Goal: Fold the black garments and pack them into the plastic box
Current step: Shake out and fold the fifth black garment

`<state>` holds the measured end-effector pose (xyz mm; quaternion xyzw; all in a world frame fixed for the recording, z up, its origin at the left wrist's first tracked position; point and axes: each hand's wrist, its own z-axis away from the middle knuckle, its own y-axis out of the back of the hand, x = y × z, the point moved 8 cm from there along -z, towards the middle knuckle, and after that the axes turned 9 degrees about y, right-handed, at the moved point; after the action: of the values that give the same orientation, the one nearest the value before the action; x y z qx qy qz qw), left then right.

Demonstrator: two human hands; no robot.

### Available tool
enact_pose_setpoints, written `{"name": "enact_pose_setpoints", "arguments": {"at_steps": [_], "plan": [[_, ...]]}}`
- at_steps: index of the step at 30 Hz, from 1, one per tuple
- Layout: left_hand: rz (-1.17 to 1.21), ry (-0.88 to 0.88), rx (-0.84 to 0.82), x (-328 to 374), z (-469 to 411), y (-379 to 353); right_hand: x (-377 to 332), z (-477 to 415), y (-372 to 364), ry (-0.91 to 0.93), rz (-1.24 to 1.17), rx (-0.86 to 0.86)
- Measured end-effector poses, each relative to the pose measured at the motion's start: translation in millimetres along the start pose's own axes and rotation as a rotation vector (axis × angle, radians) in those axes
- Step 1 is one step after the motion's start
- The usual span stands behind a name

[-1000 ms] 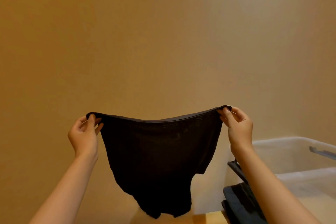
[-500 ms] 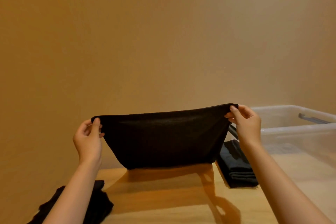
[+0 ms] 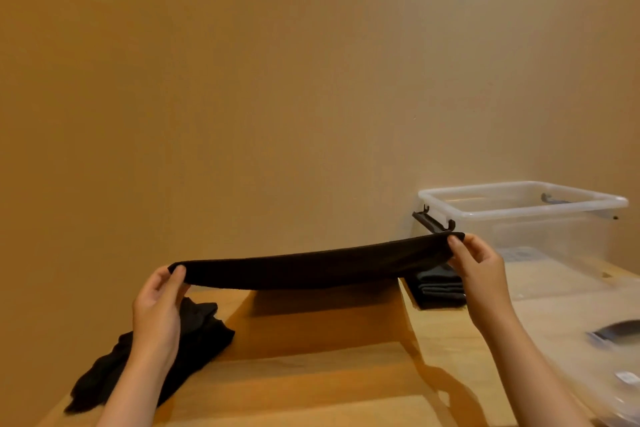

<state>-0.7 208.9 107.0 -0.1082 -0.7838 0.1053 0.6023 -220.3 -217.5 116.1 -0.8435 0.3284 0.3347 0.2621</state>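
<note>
A black garment (image 3: 311, 267) is stretched flat just above the wooden table (image 3: 311, 374). My left hand (image 3: 157, 308) pinches its left corner and my right hand (image 3: 479, 270) pinches its right corner. A crumpled pile of black garments (image 3: 204, 333) lies on the table at the left, partly behind my left forearm. A folded dark garment (image 3: 438, 288) rests on the table behind my right hand. The clear plastic box (image 3: 519, 215) stands open at the back right, beside the wall.
A clear plastic lid (image 3: 571, 333) with a dark handle lies on the table at the right, under my right forearm. A tan wall rises right behind the table.
The garment hung down from raised hands; both hands have lowered it toward the table, and it now shows as a thin flat band. The view has tilted down, showing more table.
</note>
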Motion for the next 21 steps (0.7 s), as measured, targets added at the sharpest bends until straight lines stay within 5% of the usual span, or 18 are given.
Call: {"name": "enact_pose_setpoints", "arguments": {"at_steps": [7,21], "plan": [[-0.023,0.064,-0.052,-34,59,31,-7,55,30,0.029,-0.056,-0.119],[-0.202,0.059,-0.008,-66,123,81,14,127,66,-0.201,0.067,-0.344]]}}
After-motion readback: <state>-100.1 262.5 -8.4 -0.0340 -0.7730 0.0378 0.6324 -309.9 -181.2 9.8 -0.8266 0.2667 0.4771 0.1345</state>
